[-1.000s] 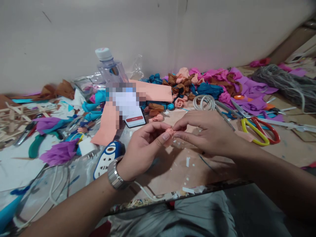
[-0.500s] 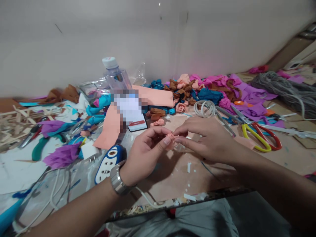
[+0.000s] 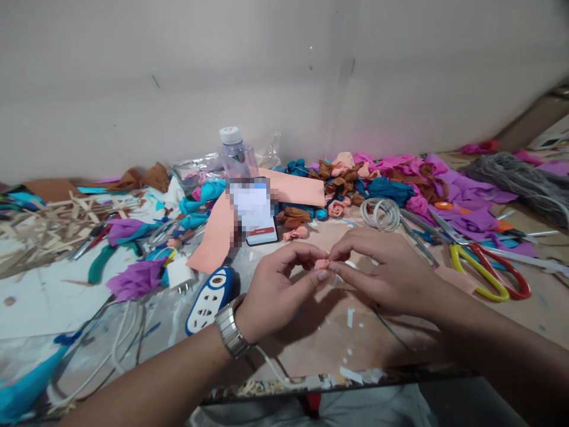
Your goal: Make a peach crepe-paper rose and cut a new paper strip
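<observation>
I'm looking down at a cluttered worktable (image 3: pixel 524 320) running along a plain pale wall (image 3: pixel 284 71), with crepe scraps (image 3: pixel 400 172), yellow-and-red scissors (image 3: pixel 489 273), a water bottle (image 3: pixel 237 155) and a blue-and-white power strip (image 3: pixel 211 299) lying about. My left hand (image 3: pixel 278 290) and right hand (image 3: pixel 391 273) are meeting over the table's middle, fingertips closing on a small peach paper rosebud (image 3: pixel 322 264). It's looking tightly rolled, crinkled, mostly hidden between thumbs and forefingers.
</observation>
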Motion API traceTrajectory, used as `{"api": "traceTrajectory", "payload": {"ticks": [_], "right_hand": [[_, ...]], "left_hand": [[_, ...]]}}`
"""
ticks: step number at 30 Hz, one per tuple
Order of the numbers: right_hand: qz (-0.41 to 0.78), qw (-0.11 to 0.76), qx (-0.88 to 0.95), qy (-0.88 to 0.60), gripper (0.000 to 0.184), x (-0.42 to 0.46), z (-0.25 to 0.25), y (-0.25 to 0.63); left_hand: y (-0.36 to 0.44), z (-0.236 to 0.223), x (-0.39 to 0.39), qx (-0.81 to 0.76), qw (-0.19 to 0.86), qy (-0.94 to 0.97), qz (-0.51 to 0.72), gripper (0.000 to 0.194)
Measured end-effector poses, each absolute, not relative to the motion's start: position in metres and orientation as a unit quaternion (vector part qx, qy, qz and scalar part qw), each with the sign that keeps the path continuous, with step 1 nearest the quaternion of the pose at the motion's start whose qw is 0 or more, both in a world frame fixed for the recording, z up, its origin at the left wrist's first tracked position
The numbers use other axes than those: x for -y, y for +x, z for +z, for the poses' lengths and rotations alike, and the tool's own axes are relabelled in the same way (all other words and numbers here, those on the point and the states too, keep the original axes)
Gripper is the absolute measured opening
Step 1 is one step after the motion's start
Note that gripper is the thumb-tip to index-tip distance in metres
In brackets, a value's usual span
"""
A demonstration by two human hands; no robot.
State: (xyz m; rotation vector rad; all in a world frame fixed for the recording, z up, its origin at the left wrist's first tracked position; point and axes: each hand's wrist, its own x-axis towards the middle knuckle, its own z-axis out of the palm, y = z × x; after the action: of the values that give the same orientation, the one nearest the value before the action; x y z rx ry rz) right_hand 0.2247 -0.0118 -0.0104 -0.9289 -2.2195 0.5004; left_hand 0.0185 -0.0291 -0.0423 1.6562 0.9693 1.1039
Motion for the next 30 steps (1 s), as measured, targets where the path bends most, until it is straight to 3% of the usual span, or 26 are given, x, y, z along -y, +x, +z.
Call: {"api": "traceTrajectory", "payload": {"ticks": [18,30], "right_hand": [[0.206,0.35,0.843,-0.352,0.009,0.0148,-0.0106,0.2246],[0.193,0.353,0.843,-0.356,0.01,0.0126,-0.0166,0.2239]], "left_hand": [[0.0157,-0.0389,0.0302,-0.407,0.369,0.718,0.428,0.014],[0.0165,-0.047,0.0293,-0.397,0.436,0.658,0.468,0.022]]}}
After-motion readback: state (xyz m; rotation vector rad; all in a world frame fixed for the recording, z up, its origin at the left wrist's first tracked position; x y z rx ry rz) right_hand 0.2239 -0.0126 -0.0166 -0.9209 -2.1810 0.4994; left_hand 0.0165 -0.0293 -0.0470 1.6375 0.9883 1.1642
